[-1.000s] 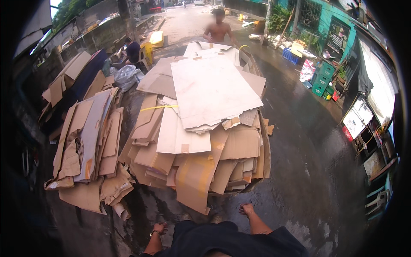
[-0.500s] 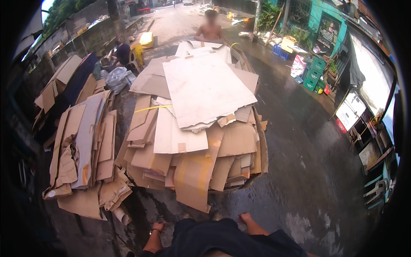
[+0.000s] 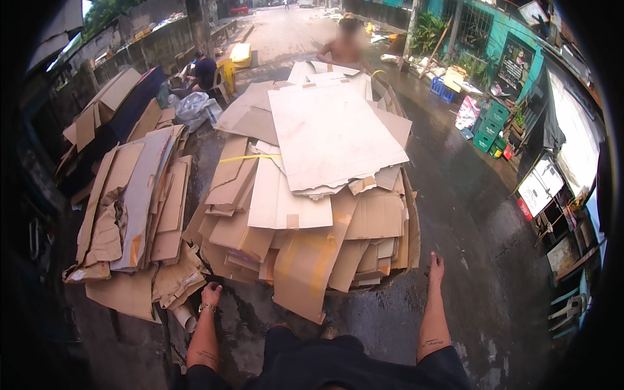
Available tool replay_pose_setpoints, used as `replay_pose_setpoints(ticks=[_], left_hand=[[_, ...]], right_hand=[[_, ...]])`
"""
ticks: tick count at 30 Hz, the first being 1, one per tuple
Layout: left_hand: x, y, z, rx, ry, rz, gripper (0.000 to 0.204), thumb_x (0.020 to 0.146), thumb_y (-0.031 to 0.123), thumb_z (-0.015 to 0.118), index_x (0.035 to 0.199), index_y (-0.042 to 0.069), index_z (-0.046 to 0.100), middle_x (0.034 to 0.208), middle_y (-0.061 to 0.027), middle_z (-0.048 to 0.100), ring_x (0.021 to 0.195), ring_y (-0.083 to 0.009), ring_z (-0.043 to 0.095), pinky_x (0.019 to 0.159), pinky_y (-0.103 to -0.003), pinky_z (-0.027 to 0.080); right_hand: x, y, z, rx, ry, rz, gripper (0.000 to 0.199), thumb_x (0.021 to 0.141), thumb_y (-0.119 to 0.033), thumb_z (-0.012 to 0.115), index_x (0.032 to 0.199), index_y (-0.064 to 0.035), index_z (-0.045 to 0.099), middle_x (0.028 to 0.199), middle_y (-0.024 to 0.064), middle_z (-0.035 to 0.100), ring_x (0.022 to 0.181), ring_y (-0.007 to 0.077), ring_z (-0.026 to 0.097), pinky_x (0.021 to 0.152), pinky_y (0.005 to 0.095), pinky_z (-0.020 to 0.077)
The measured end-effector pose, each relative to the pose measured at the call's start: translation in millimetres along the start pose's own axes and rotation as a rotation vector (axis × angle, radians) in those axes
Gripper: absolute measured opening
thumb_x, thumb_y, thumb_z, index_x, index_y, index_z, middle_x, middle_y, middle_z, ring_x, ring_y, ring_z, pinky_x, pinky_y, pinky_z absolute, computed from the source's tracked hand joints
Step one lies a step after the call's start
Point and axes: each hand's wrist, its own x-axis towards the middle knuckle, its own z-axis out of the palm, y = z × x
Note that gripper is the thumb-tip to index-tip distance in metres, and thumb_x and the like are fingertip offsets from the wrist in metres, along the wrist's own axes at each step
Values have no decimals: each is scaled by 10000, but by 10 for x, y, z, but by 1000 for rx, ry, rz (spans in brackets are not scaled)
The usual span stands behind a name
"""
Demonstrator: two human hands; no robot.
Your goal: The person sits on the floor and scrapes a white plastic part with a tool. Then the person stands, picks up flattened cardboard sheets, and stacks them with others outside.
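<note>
In front of me rises a large bundle of flattened cardboard (image 3: 374,218), its sheets layered unevenly, with a yellow strap across its left part. A pale cardboard sheet (image 3: 335,133) lies flat on top, and a taped brown flap (image 3: 305,263) hangs off the near side. My left hand (image 3: 211,294), with a watch at the wrist, hangs in the gap between this bundle and a smaller cardboard pile (image 3: 136,201). Its fingers are loosely bent, and nothing shows in them. Just off the bundle's near right corner, my right hand (image 3: 436,265) is open and empty.
A person (image 3: 342,49) stands behind the bundle. Another person (image 3: 205,73) sits at the far left by a clear plastic bag (image 3: 194,110). Wet pavement (image 3: 468,214) runs along the right, where green crates (image 3: 492,127) and a blue crate (image 3: 444,89) stand.
Both my arms have reached forward and spread apart from beside my body, the right one farther. The scene has shifted slightly to the right in view. The cardboard looks unmoved.
</note>
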Motion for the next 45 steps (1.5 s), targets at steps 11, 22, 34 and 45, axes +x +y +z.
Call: replay_pose_setpoints(ticks=[11, 22, 34, 45], left_hand=[[2097, 1017, -354, 143, 179, -12, 649, 803, 231, 690, 1363, 4, 454, 1374, -238, 491, 1260, -387, 480, 1044, -459, 412], [3185, 19, 111, 140, -130, -356, 724, 788, 280, 719, 1393, 37, 405, 1391, -250, 445, 1252, -418, 478, 1043, -471, 429], [3906, 263, -287, 106, 207, -210, 563, 813, 325, 682, 1275, 33, 552, 1277, -216, 565, 1202, -375, 530, 991, -488, 447], [3760, -122, -278, 502, -359, -239, 402, 848, 249, 682, 1163, 2, 648, 1213, -223, 629, 1136, -375, 601, 932, -449, 522]], right_hand=[[127, -341, 681, -823, -103, 33, 496, 818, -328, 679, 1178, 10, 630, 1165, 243, 645, 1123, 385, 605, 937, 437, 488], [-192, -801, 835, -1277, -11, 110, 477, 831, -411, 669, 1076, -2, 674, 1109, 212, 669, 1050, 368, 646, 891, 449, 520], [-26, -667, 839, -1361, -38, 92, 562, 838, -428, 645, 1094, 72, 630, 1122, 273, 645, 1065, 412, 622, 920, 458, 495], [-131, -696, 966, -1396, 53, 133, 605, 851, -501, 648, 1088, 55, 625, 1098, 257, 649, 1037, 406, 636, 888, 473, 510]])
